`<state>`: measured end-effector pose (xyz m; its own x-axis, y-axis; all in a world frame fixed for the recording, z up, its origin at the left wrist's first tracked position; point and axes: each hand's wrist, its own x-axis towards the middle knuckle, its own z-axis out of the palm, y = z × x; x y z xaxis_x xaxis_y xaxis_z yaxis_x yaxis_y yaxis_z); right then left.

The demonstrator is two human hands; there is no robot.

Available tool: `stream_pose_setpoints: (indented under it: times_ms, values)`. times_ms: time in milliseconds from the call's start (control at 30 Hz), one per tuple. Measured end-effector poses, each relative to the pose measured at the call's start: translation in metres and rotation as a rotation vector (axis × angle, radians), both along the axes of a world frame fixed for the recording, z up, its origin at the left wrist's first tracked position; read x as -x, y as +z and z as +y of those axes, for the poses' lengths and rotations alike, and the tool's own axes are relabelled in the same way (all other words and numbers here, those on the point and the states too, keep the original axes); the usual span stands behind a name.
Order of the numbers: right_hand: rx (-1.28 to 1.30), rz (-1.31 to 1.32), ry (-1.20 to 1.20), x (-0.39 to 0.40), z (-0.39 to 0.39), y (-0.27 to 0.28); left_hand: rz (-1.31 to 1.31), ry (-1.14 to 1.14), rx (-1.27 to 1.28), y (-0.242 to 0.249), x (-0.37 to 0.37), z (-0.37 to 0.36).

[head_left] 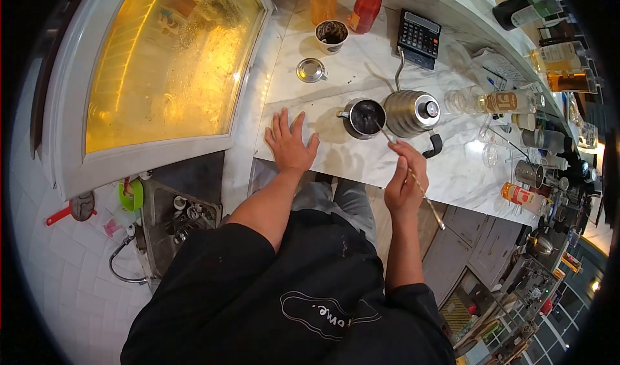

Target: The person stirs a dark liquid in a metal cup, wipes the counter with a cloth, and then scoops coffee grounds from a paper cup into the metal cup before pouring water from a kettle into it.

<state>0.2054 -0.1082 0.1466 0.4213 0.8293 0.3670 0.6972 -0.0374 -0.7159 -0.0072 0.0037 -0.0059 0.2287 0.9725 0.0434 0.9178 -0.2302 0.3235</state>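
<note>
Your right hand pinches the long spoon, slanting far-left into the metal cup; your left hand, farther off, lies open.

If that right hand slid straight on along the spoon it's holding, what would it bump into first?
Most likely the metal cup of dark liquid, where the long spoon already dips in. The right hand might pass above its rim, though; its height is unclear.

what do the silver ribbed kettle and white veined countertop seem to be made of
The silver ribbed kettle has a soft metallic sheen, suggesting brushed stainless steel. Grey veining and glossy reflections suggest the white countertop is polished marble or imitation.
</note>
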Motion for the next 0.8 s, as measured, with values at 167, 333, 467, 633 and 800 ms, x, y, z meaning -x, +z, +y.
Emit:
stream_pose_setpoints:
  times_ms: [167,333,467,633,800]
  values:
    - [0.001,0.040,-0.049,0.000,-0.008,0.000,0.004,0.001,0.000,-0.001,-0.001,0.000]
    - [0.038,-0.061,0.025,0.008,-0.004,0.005,-0.010,-0.008,-0.031,-0.003,0.000,-0.002]
    - [0.022,0.006,-0.042,-0.003,-0.003,0.001,-0.014,-0.007,-0.030,0.001,0.000,0.000]
    - [0.035,-0.041,0.027,0.002,-0.006,0.008,-0.017,-0.014,-0.042,-0.002,0.001,0.001]
    - [0.037,-0.047,-0.033,0.001,0.003,0.009,-0.021,-0.010,-0.028,0.000,0.000,0.001]
